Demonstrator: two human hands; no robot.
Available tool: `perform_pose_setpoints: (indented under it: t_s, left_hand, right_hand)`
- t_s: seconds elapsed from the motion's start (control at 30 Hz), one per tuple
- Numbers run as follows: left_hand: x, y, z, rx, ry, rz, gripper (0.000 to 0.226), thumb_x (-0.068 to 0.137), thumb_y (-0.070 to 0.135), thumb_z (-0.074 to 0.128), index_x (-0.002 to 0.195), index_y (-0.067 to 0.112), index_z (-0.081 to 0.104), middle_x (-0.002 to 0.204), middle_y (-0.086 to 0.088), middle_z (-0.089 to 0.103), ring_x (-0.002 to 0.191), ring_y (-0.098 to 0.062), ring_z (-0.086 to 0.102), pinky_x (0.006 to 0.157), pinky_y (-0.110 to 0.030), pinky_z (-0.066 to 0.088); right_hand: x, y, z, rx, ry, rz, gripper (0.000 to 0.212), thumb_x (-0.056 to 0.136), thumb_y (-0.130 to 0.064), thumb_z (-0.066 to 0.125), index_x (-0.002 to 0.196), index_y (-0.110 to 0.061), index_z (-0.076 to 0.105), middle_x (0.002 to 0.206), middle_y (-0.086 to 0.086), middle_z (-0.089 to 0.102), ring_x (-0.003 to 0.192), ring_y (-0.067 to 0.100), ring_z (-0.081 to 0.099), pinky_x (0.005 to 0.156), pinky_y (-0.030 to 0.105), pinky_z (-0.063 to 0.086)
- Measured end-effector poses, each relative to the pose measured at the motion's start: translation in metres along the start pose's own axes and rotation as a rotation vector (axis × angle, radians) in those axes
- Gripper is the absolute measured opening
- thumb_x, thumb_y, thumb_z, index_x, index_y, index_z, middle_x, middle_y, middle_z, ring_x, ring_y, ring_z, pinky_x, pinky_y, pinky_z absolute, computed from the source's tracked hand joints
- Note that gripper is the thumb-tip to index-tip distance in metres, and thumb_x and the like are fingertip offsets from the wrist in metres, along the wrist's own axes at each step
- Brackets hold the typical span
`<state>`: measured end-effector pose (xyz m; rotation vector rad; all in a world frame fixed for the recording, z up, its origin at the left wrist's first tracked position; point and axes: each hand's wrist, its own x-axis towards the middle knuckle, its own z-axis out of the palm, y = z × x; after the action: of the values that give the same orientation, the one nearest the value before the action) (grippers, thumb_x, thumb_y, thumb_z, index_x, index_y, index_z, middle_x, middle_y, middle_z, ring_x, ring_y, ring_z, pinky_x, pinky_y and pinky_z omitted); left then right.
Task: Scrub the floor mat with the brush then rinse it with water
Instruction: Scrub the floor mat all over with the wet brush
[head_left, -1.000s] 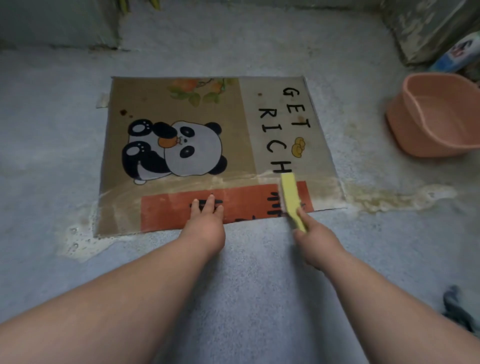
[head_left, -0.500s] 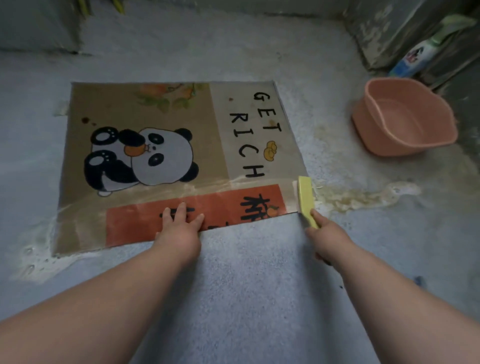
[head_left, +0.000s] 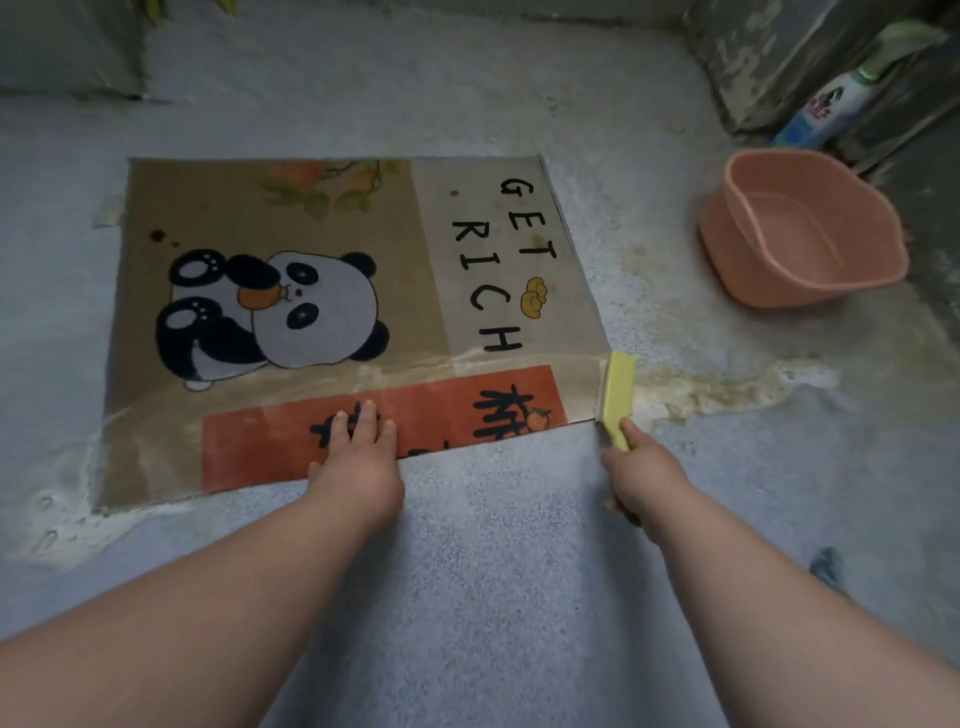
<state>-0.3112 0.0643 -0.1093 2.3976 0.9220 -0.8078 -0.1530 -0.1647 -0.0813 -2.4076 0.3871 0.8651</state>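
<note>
A floor mat (head_left: 291, 218) with a panda, the words GET RICH and a red band lies flat on the grey floor. Its near strip is wet and foamy. My left hand (head_left: 358, 457) presses flat on the red band near the mat's front edge, fingers straight. My right hand (head_left: 644, 483) grips the handle of a yellow brush (head_left: 617, 395), whose head rests at the mat's near right corner, half over the edge. Dirty foam (head_left: 727, 389) spreads on the floor right of that corner.
A pink plastic basin (head_left: 800, 234) stands on the floor at the right. Behind it a spray bottle (head_left: 836, 104) leans against a worn wall. Foam (head_left: 78, 525) pools at the mat's near left corner. A dark object (head_left: 826, 566) lies at the lower right.
The brush has swept right, from the red band to the mat's right edge. My left hand stays pressed on the red band. The view has shifted right, and the spray bottle now shows more fully.
</note>
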Motion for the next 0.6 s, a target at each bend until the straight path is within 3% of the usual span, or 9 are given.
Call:
perform_pose_setpoints:
  t_s: [0.07, 0.13, 0.3, 0.43, 0.5, 0.6]
  left_hand:
    - [0.000, 0.003, 0.000, -0.009, -0.008, -0.015, 0.067, 0.095, 0.013, 0.037, 0.153, 0.024, 0.006, 0.158, 0.007, -0.022, 0.147, -0.027, -0.016, 0.116, -0.058, 0.017]
    - [0.000, 0.004, 0.001, -0.007, -0.003, -0.022, 0.067, 0.095, 0.013, 0.037, 0.153, 0.024, 0.006, 0.158, 0.007, -0.023, 0.147, -0.027, -0.016, 0.115, -0.058, 0.017]
    - [-0.002, 0.001, 0.001, -0.008, 0.011, 0.003, 0.066, 0.095, 0.014, 0.037, 0.153, 0.024, 0.007, 0.158, 0.006, -0.021, 0.147, -0.027, -0.015, 0.116, -0.057, 0.017]
    - [0.000, -0.005, 0.001, -0.001, 0.014, 0.038, 0.065, 0.095, 0.014, 0.037, 0.153, 0.021, 0.008, 0.159, 0.005, -0.018, 0.147, -0.027, -0.013, 0.117, -0.055, 0.018]
    - [0.001, -0.007, 0.001, 0.015, 0.024, 0.050, 0.065, 0.095, 0.014, 0.036, 0.153, 0.019, 0.009, 0.160, 0.003, -0.017, 0.148, -0.029, -0.011, 0.118, -0.052, 0.018]
    - [0.001, -0.008, 0.000, 0.039, 0.027, 0.062, 0.063, 0.095, 0.014, 0.034, 0.153, 0.019, 0.009, 0.160, 0.003, -0.016, 0.148, -0.029, -0.009, 0.118, -0.050, 0.020]
  right_hand:
    - [-0.008, -0.005, 0.023, 0.029, 0.000, 0.005, 0.062, 0.093, -0.024, 0.048, 0.148, -0.043, 0.026, 0.126, 0.015, 0.055, 0.088, 0.034, 0.064, 0.067, 0.032, 0.055]
    - [-0.022, -0.007, 0.043, 0.080, -0.046, -0.009, 0.062, 0.093, -0.024, 0.047, 0.147, -0.045, 0.026, 0.123, 0.012, 0.054, 0.092, 0.036, 0.064, 0.080, 0.040, 0.057]
    - [-0.021, 0.005, 0.011, 0.064, 0.017, -0.015, 0.059, 0.094, -0.024, 0.050, 0.147, -0.041, 0.031, 0.120, 0.007, 0.055, 0.076, 0.026, 0.060, 0.068, 0.033, 0.053]
    - [-0.011, -0.001, 0.014, 0.099, 0.044, 0.062, 0.061, 0.093, -0.020, 0.048, 0.149, -0.032, 0.028, 0.117, 0.009, 0.053, 0.086, 0.031, 0.059, 0.082, 0.043, 0.054]
    - [-0.032, -0.010, 0.037, 0.008, 0.016, 0.028, 0.060, 0.096, -0.021, 0.046, 0.150, -0.035, 0.025, 0.132, 0.015, 0.052, 0.100, 0.032, 0.059, 0.083, 0.036, 0.051]
    - [-0.078, -0.030, 0.080, -0.118, -0.121, -0.088, 0.059, 0.097, -0.027, 0.044, 0.150, -0.041, 0.020, 0.135, 0.013, 0.053, 0.097, 0.028, 0.059, 0.072, 0.022, 0.044]
